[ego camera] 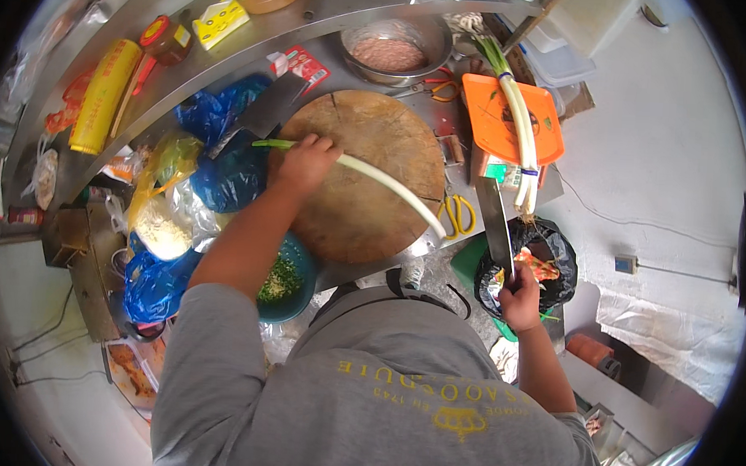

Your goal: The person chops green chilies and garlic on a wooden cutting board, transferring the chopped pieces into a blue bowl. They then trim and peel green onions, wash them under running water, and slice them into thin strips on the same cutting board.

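My left hand (308,161) grips a long scallion stalk (394,186) near its green end, over the left part of a round wooden chopping block (378,132). The white end of the stalk reaches past the block's lower right edge. In my right hand (521,299) is a cleaver (497,220), its blade raised beside the block and above a bin lined with a black bag (559,243). More scallions, bundled with bands (521,120), lie across an orange tray (480,112) at the right.
A metal bowl of minced meat (389,53) stands behind the block. Yellow-handled scissors (456,215) lie at its right edge, and another cleaver (272,104) at its left. Blue plastic bags (230,178) crowd the left side. A teal bowl (307,280) holds chopped greens near my body.
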Demonstrator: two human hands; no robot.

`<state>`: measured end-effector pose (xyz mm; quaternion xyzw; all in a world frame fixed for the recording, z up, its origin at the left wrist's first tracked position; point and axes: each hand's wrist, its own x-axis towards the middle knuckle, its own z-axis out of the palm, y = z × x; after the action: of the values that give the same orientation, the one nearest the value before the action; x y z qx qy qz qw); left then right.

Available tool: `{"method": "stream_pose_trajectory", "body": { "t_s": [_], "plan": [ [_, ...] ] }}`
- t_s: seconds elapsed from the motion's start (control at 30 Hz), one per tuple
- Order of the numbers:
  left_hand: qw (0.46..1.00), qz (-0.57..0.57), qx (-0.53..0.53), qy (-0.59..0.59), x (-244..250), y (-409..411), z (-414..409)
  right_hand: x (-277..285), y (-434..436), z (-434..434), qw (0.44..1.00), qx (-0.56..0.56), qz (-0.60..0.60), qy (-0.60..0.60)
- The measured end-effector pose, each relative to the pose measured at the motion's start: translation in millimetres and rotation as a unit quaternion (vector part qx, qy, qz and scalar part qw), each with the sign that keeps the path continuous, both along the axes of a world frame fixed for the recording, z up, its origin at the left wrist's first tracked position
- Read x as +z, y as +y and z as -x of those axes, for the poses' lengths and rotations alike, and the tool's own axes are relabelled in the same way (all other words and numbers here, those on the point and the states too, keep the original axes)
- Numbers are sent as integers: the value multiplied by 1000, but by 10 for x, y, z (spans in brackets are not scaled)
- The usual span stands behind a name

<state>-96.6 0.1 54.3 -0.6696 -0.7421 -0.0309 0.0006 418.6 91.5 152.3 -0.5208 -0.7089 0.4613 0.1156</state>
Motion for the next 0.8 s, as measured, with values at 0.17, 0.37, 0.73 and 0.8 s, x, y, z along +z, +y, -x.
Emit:
{"method": "stream_pose_trajectory", "body": {
  "t_s": [0.17,0.37,0.73,0.8],
  "plan": [
    [997,-5,76,-13,-171,-230,-161,77,350,551,991,112,-73,-13],
    [992,-75,101,-29,-262,-396,-104,15,430,948,989,148,-15,-7],
    [987,51,152,23,-85,-649,120,250,-38,1682,990,133,-35,-13],
    [985,54,165,13,-80,-704,152,270,-96,1802,987,143,-68,9]
  ]
}}
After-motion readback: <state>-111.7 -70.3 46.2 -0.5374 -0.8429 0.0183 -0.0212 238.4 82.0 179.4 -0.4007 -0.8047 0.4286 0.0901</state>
